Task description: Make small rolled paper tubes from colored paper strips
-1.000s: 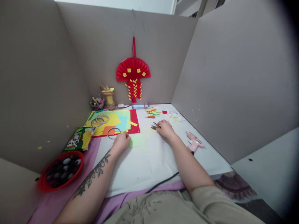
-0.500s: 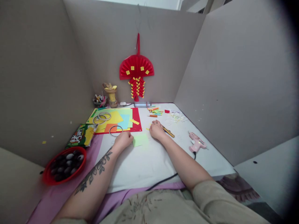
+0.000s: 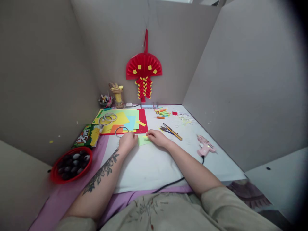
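Observation:
My left hand [image 3: 128,140] is closed at the left edge of a light green paper sheet [image 3: 143,141] lying on the white table. Over that sheet's upper right part, my right hand [image 3: 157,138] pinches a small yellow paper strip [image 3: 145,137]; the fingertips partly cover it. Just beyond my left hand lies a roll of tape [image 3: 121,131], seen as a thin ring. To the right of my right hand are a pair of dark snips [image 3: 166,129] and a yellow-and-black craft knife or pencil [image 3: 176,134], crossing each other.
Coloured paper sheets [image 3: 121,117] with two more tape rings [image 3: 110,117] lie at the back left. A pink glue gun [image 3: 205,146] with a black cord rests at right. Paper scraps [image 3: 185,119] and small rolled papers [image 3: 163,112] lie behind. A red bowl [image 3: 55,176] of dark fruit stands left.
My right hand has come left and nearer, from beside the snips to over the green sheet, with the yellow strip in its fingers. My left hand stays at the sheet's edge.

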Tool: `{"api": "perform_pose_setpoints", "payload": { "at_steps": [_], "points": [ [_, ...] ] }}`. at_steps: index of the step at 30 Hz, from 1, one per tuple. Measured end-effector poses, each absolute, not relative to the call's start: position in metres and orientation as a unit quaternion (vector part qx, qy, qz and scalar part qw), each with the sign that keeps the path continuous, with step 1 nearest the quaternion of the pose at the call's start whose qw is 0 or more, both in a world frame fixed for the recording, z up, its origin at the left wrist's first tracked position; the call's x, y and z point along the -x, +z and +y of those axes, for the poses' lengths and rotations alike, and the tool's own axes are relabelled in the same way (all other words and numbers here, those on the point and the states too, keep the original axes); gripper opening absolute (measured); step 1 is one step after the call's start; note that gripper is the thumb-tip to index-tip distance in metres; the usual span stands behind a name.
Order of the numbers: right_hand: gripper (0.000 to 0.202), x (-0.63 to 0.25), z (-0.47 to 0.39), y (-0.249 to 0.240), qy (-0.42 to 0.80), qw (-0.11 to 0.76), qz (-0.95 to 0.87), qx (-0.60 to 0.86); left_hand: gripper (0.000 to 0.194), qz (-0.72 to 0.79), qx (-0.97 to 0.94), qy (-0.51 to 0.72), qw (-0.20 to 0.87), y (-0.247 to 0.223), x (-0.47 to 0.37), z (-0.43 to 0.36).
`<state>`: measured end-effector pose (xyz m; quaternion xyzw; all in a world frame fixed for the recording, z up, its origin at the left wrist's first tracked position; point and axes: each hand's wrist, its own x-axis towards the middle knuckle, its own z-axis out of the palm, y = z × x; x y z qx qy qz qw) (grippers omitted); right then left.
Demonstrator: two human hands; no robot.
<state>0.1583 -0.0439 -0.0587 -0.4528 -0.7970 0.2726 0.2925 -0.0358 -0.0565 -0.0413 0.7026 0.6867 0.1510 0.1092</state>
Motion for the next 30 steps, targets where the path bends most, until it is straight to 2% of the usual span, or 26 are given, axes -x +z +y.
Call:
{"api": "perform_pose_setpoints", "payload": {
  "at_steps": [3, 6, 17, 30],
  "points": [
    [0.015, -0.155, -0.047, -0.056, 0.284, 0.305, -0.797, 0.436, 0.035, 0.598, -0.75, 0.239, 0.152, -0.036, 0.034, -0.061],
    [0.015, -0.154, -0.049, -0.053, 0.296, 0.313, -0.796, 0.425, 0.029, 0.53, -0.784, 0.249, 0.207, -0.035, 0.03, -0.064],
    [0.016, -0.168, -0.039, -0.062, 0.428, 0.367, -0.668, 0.486, 0.024, 0.531, -0.76, 0.258, 0.272, -0.045, 0.031, -0.058],
    [0.018, -0.166, -0.038, -0.066, 0.449, 0.367, -0.672, 0.461, 0.024, 0.513, -0.744, 0.275, 0.329, -0.049, 0.028, -0.053]
  ]
}}
